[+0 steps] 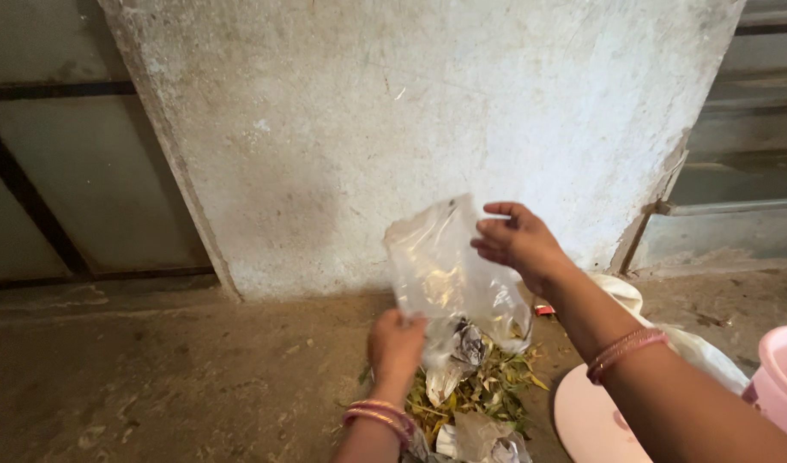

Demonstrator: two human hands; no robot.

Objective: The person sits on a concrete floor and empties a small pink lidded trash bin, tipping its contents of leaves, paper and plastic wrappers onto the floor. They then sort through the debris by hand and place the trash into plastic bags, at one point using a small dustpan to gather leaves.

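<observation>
While both hands are up on the crumpled clear plastic bag (440, 266), I read this as the middle of handling it over the rubbish heap. My right hand (520, 240) pinches the bag's upper edge between thumb and bent fingers, holding it up in front of the rough whitewashed concrete pillar (393, 111). My left hand (395, 345) is closed round the bag's lower part, just above the pile of green and yellow leaves and scraps (479, 390) on the dusty concrete floor (153, 377). Smaller bits of clear plastic wrapping (483, 437) lie among the leaves, touching them. Off to my right a pale pink plastic lid (586, 420) lies flat on the floor, and a pink plastic bucket (779, 373) stands at the frame edge, near a white cloth or sack (693, 347) behind my forearm. Judging from this, the next move needs both grips kept firm while the bag is spread or turned; whether anything is inside it I cannot tell.
</observation>
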